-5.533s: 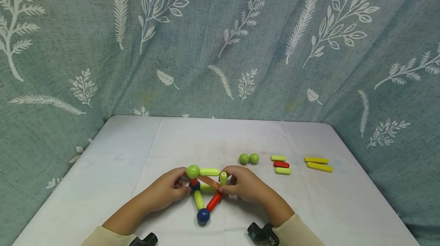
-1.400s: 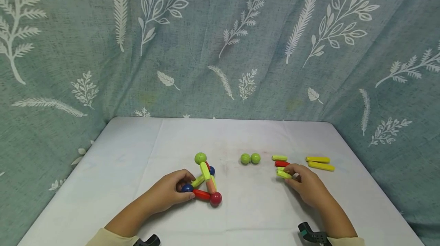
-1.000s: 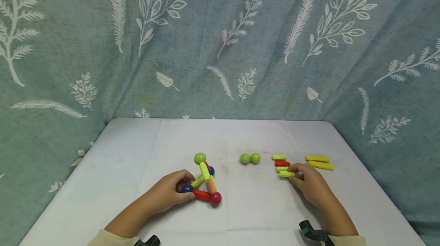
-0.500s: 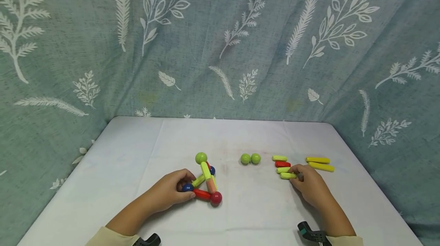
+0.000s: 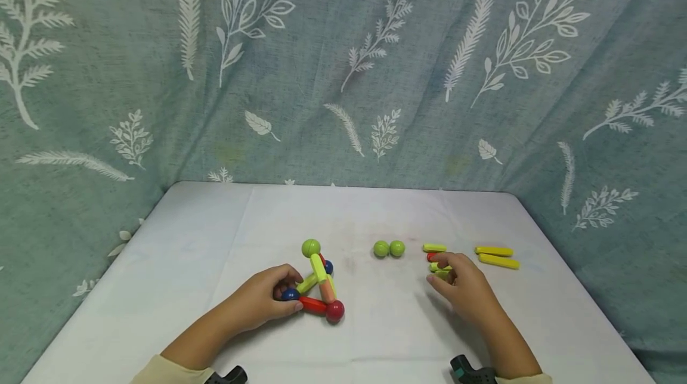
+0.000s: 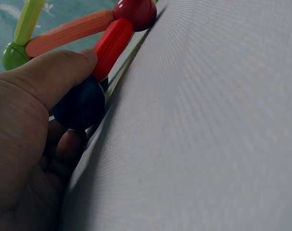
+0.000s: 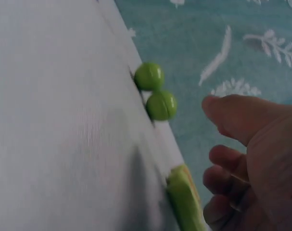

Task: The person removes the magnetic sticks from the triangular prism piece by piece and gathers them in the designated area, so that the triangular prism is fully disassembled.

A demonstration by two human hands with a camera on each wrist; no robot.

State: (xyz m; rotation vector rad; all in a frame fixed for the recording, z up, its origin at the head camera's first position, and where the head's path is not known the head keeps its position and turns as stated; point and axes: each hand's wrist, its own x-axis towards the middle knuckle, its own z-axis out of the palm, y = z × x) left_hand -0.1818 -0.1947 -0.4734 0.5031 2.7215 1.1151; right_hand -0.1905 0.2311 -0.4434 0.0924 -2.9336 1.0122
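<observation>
My left hand (image 5: 263,297) holds a dark blue ball (image 6: 79,106) at the near-left corner of a magnetic ball-and-rod structure; its thumb reaches the red rod (image 5: 313,305). That rod joins a dark red ball (image 5: 335,310). An orange rod (image 6: 71,32) rises from there to a light green ball (image 5: 310,247); a second blue ball (image 5: 328,267) shows behind. Over the row of short rods hovers my right hand (image 5: 467,288), thumb and fingers apart. In the right wrist view nothing is between them, and a yellow-green rod (image 7: 184,199) lies below. The hand partly covers the row in the head view.
Two loose light green balls (image 5: 389,248) sit side by side at mid-table. A short yellow-green rod (image 5: 435,247) tops the row, beside a mostly hidden red rod. Two longer yellow rods (image 5: 498,256) lie farther right. Leaf-patterned cloth (image 5: 343,74) hangs behind the white table (image 5: 386,324).
Earlier both hands were at the structure, which has since been turned. My right hand set a short yellow-green rod beside the row, released it and shifted slightly left. My left hand stays on the ball.
</observation>
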